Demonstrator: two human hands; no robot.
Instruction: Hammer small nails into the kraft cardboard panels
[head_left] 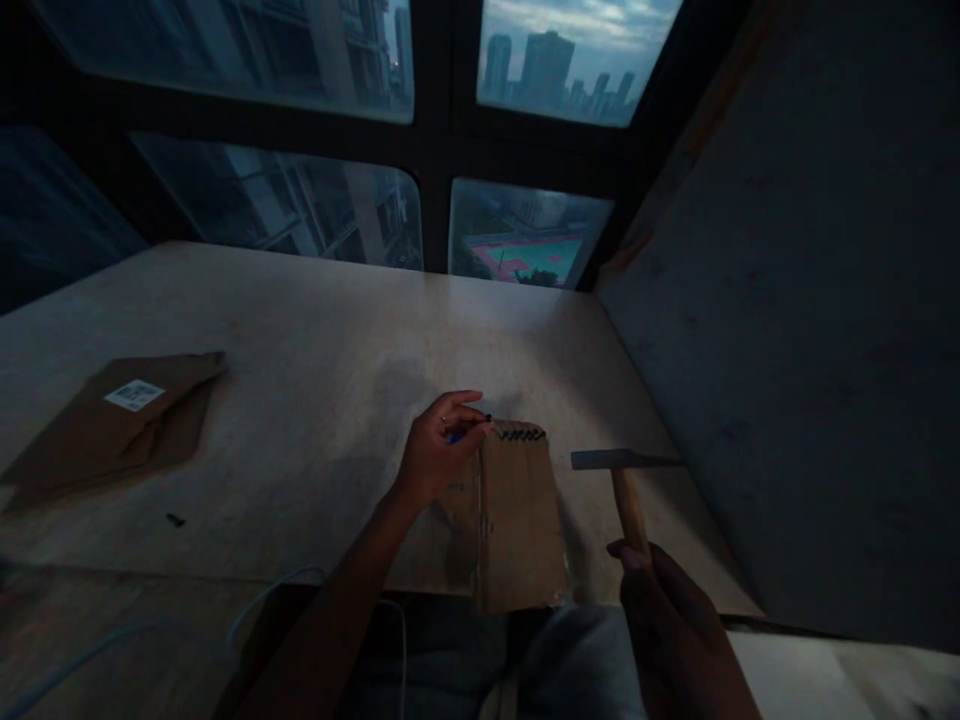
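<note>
My left hand [444,440] is at the far left corner of an upright brown cardboard box [523,530]. Thumb and forefinger pinch a small dark nail [489,417], of which only the head shows clearly. Along the box's far top edge runs a row of several dark slanted nails [520,435], too small to make out fully. Something blue [454,437] shows behind the left fingers. Right of the box, my right hand [651,590] is closed around the wooden handle of a hammer [628,500]. The hammer's metal head is raised and apart from the box.
Folded brown cardboard [112,420] with a white label lies on the left of the pale wooden tabletop [300,360]. A small dark screw-like piece [175,520] lies nearer. A white cable [274,590] crosses the front edge. A grey panel [810,330] stands at right, windows behind.
</note>
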